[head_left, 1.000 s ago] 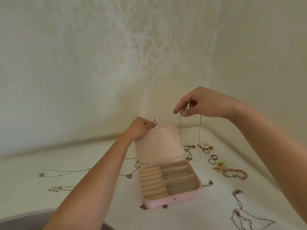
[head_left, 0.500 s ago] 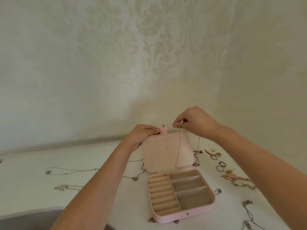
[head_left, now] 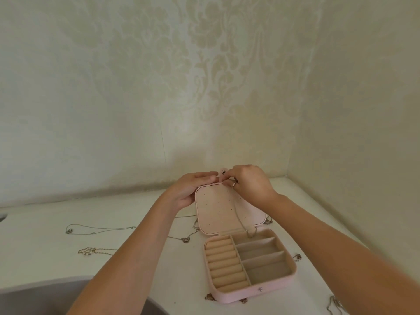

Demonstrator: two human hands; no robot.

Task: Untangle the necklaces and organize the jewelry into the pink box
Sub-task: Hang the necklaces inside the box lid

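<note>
On the white counter [head_left: 45, 258] the pink box [head_left: 268, 289] is set open, long axis running away from the viewer, with its lid [head_left: 218, 208] raised at the far side. The lid's top edge is gripped by the left hand [head_left: 193, 189]. At that same edge one end of a thin necklace [head_left: 241, 215] is pinched by the right hand [head_left: 247, 185]. The chain is hung lengthwise down the lid toward the box's rear compartment. It is judged light, limp and easily knotted, and best held by its ends.
</note>
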